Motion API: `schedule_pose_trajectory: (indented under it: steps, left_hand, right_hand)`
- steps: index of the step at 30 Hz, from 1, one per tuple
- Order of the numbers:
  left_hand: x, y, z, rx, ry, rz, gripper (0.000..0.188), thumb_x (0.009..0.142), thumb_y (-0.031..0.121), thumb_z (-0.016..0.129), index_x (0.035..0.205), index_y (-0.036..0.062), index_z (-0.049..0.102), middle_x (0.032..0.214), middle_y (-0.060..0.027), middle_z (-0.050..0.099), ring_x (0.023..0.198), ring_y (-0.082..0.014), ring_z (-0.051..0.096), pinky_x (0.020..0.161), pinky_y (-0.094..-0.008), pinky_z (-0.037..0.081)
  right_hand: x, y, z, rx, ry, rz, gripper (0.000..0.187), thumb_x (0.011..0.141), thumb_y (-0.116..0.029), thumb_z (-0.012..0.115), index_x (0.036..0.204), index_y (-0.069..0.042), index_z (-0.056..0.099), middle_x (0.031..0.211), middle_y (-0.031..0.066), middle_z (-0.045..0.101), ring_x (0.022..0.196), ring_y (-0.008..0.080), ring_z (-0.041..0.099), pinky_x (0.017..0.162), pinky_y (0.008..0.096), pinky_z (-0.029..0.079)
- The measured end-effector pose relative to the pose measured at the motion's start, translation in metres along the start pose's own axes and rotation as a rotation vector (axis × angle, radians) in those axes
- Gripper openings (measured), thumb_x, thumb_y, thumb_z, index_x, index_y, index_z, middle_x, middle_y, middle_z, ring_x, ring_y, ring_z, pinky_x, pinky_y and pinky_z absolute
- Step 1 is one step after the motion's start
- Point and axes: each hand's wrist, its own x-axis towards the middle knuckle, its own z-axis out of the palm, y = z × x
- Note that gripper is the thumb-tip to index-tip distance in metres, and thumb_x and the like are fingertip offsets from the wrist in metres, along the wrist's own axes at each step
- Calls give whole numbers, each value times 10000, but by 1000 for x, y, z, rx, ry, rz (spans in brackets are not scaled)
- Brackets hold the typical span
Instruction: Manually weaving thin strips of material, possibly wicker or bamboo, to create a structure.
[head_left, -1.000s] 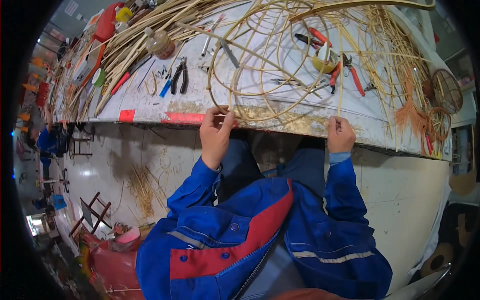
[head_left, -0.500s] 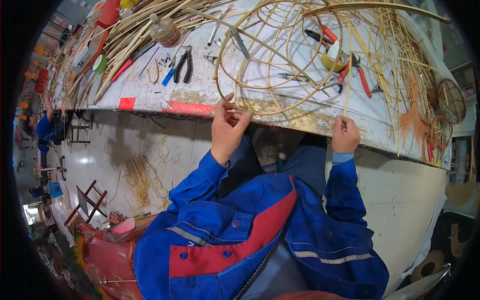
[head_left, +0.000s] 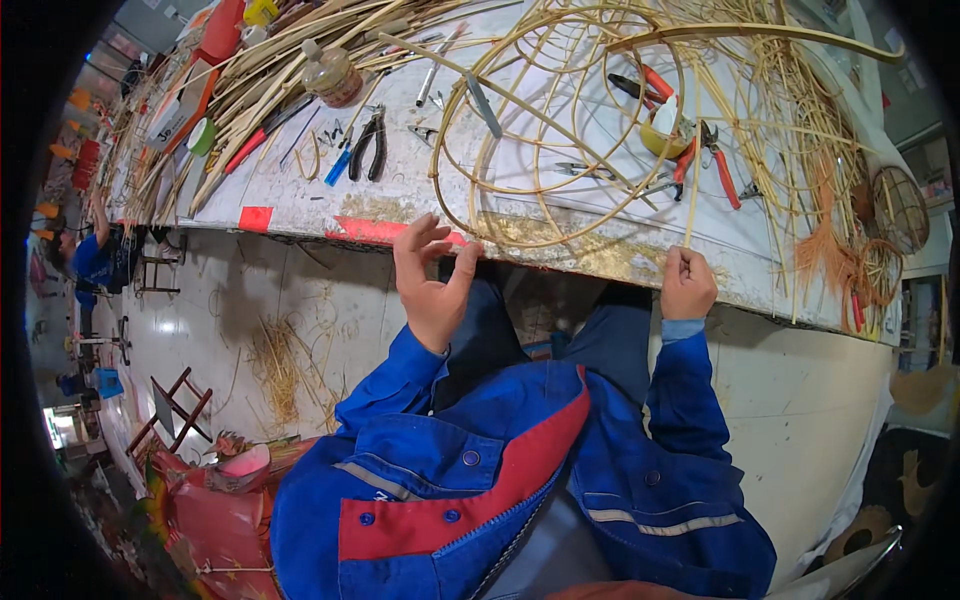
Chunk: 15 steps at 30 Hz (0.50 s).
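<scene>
A round frame of bent bamboo strips [head_left: 560, 190] lies on the worktable, its lower curve close to the table's front edge. My left hand [head_left: 430, 285] is open just off that edge, fingers apart and nothing between them, with the thumb tip nearest the hoop. At the edge further right, my right hand [head_left: 688, 284] pinches the near end of a thin bamboo strip [head_left: 695, 190], which runs away from me across the table. A small grey clip [head_left: 482, 103] sits on the frame's left side.
On the worktable [head_left: 385, 210] are black-handled pliers [head_left: 368, 143], red-handled pruners [head_left: 718, 160], a roll of tape [head_left: 660, 138] and a glass jar [head_left: 332, 78]. Bamboo strips [head_left: 260, 90] pile up at far left. A folding stool [head_left: 178, 408] and bamboo scraps [head_left: 280, 370] are on the floor.
My left hand has let go of the hoop's rim and drawn back to the left, its fingers spreading. The right hand keeps its pinch on the strip, slightly nearer me.
</scene>
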Motion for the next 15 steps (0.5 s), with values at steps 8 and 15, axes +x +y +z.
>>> schedule_pose_trajectory:
  steps: [8,15]
  left_hand:
    - [13,-5,-15,148,29,163,382,795,55,744,1140,18,585,1094,-142,596,939,-239,623,754,-334,544]
    - [86,-40,-55,422,63,139,255,829,125,705,1052,24,633,945,-129,628,860,-257,643,741,-328,534]
  right_hand:
    - [-10,17,-5,-43,1,-12,143,882,-174,675,887,-32,686,743,117,654,660,266,603,631,377,487]
    - [-9,20,1,-42,-23,11,140,889,-176,669,889,-37,684,707,108,637,631,254,593,602,378,478]
